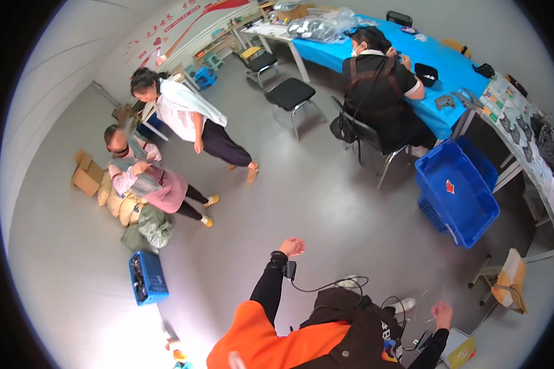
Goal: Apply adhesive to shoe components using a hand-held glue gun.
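My left hand (292, 246) reaches out over the grey floor, its fingers loosely apart and nothing visible in them. A black strap with a small dark box (290, 269) sits on that wrist, and a black cable (326, 288) runs from it toward my body. Low on the right, my right hand (441, 313) is closed with its fingertips together. Thin pale strands (426, 295) curve out beside its fingers, and it seems to pinch them. Another small dark device (423, 340) lies by the right wrist. Neither hand touches the furniture.
Two people (184, 117) stand at the left, near sacks (127, 206) and a blue crate (148, 277) of dark parts. Another person (378, 92) sits at a blue-covered table (326, 55). Stacked blue baskets (458, 190) and a chair (511, 280) stand right; a black chair (291, 95) stands beyond.
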Demonstrator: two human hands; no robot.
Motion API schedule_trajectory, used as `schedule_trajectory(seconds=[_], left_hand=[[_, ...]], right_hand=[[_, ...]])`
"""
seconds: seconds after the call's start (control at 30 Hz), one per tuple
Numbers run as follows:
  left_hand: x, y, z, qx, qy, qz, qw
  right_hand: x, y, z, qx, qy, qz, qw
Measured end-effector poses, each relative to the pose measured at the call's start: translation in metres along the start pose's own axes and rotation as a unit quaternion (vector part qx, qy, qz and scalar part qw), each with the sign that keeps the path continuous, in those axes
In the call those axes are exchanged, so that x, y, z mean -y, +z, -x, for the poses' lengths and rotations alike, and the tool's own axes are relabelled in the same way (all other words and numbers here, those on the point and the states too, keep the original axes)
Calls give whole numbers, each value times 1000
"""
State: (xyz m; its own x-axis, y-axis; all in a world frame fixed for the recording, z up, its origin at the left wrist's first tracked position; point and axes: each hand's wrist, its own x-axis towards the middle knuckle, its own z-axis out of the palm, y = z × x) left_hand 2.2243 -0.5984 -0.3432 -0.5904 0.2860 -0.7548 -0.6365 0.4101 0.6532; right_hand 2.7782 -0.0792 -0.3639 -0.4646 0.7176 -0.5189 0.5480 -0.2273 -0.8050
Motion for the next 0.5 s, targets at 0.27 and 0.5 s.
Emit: schedule_trajectory(seconds=[0.27,0.5], left_hand=[[46,122,129,-123,46,120,984],[-106,238,428,-337,356,53,870]], right_hand=[[76,-81,-111,130,-82,124,980],[147,-171,-155,157,-188,243,939]])
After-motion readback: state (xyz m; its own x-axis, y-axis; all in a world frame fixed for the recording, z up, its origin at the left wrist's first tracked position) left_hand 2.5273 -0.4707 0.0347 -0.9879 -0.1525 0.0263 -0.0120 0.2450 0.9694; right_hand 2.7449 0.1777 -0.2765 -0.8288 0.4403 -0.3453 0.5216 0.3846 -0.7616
